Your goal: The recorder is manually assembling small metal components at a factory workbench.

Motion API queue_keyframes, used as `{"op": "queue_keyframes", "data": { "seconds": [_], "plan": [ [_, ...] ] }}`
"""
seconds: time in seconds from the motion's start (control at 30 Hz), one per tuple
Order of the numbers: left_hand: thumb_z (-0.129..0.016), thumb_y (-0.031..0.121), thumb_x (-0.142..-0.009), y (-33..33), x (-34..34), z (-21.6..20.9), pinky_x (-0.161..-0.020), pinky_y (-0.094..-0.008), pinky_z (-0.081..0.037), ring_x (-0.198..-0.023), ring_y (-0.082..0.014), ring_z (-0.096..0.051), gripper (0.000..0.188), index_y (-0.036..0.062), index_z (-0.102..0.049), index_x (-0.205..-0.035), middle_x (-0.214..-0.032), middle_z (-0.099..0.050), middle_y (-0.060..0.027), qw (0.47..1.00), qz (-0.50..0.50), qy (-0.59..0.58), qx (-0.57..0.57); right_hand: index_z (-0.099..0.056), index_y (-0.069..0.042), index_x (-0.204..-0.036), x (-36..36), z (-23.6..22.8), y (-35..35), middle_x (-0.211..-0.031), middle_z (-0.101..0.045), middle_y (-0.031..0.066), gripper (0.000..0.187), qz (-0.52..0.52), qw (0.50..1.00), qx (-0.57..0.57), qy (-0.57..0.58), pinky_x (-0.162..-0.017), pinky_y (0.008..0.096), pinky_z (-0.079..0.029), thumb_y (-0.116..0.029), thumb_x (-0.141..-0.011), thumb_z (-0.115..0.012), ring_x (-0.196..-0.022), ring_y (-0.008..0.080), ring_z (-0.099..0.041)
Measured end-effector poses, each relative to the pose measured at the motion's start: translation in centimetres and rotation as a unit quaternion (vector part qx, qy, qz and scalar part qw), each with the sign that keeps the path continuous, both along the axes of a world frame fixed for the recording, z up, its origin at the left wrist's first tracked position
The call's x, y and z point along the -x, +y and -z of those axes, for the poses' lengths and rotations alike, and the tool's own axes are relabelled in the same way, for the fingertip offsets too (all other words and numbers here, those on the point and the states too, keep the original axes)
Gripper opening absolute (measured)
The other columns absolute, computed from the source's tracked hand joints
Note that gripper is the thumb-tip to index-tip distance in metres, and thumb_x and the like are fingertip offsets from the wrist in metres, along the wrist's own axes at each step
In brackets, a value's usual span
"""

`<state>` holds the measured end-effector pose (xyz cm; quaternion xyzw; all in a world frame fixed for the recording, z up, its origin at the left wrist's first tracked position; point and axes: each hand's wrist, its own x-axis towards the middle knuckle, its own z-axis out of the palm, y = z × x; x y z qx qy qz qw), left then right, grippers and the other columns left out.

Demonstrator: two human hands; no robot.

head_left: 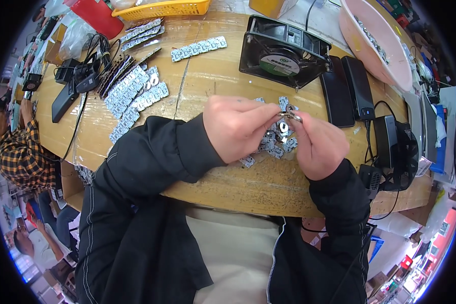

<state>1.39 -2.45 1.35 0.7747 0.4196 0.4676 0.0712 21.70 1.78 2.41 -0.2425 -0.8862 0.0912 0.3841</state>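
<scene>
My left hand [238, 124] is closed in a pinch, its fingertips meeting those of my right hand [323, 147], which also pinches. Between them is a small, shiny, brass-toned metal piece [293, 117]; its exact kind is too small to make out. Beneath and around the fingers lies a loose pile of small silver-white circuit boards [274, 150], partly hidden by my hands. A round silver part [283, 127] shows among them.
A black square fan [283, 53] stands beyond my hands. Two black phone-like devices [347, 91] lie to its right, below a pink basin [377, 45] of small parts. At left are board panels [129, 91], cabled adapters [83, 76] and a red container [96, 17]. Another person [25, 149] sits far left.
</scene>
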Motion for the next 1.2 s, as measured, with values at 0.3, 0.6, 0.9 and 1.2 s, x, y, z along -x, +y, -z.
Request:
{"op": "queue_keyframes", "data": {
  "seconds": [0.3, 0.6, 0.9, 1.2],
  "plan": [
    [-0.071, 0.005, -0.076, 1.0, 0.2, 1.5, -0.053, -0.0340, -0.052, -0.061, -0.0273, -0.064, 0.016, 0.0049, -0.067, -0.091, -0.072, -0.065, -0.0091, 0.999, 0.017, 0.018, -0.032, -0.063, 0.008, -0.113, -0.8, 0.5, 1.2, -0.102, -0.068, 0.0146, 0.024, -0.022, 0.806, 0.565, 0.175, -0.067, 0.0251, -0.058, -0.006, -0.097, -0.053, -0.082, 0.0172, -0.068],
    [-0.071, 0.002, -0.067, 1.5, 0.5, 2.2, -0.053, -0.0321, -0.052, -0.063, -0.0237, -0.065, 0.029, 0.0050, -0.068, -0.096, -0.079, -0.068, -0.0066, 0.994, 0.026, 0.049, -0.092, -0.064, 0.009, -0.107, -1.7, 2.3, 2.5, -0.089, -0.070, 0.0148, 0.020, -0.041, 0.782, 0.589, 0.202, -0.067, 0.0258, -0.058, -0.002, -0.091, -0.062, -0.072, 0.0164, -0.068],
    [-0.066, 0.005, -0.058, 1.5, 0.6, 2.7, -0.051, -0.0292, -0.052, -0.062, -0.0186, -0.064, 0.037, 0.0058, -0.069, -0.096, -0.084, -0.069, -0.0024, 0.984, 0.018, 0.109, -0.140, -0.065, 0.008, -0.105, -1.5, 2.3, 2.4, -0.084, -0.070, 0.0128, 0.019, -0.048, 0.791, 0.583, 0.182, -0.065, 0.0243, -0.056, -0.004, -0.090, -0.064, -0.069, 0.0140, -0.067],
    [-0.068, 0.004, -0.059, 1.6, 0.6, 2.5, -0.050, -0.0293, -0.051, -0.062, -0.0186, -0.064, 0.036, 0.0059, -0.069, -0.095, -0.084, -0.069, -0.0030, 0.986, 0.003, 0.102, -0.129, -0.066, 0.009, -0.104, -1.4, 2.4, 2.1, -0.083, -0.069, 0.0123, 0.018, -0.042, 0.787, 0.584, 0.194, -0.064, 0.0234, -0.054, -0.003, -0.090, -0.063, -0.069, 0.0136, -0.066]
  ]
}}
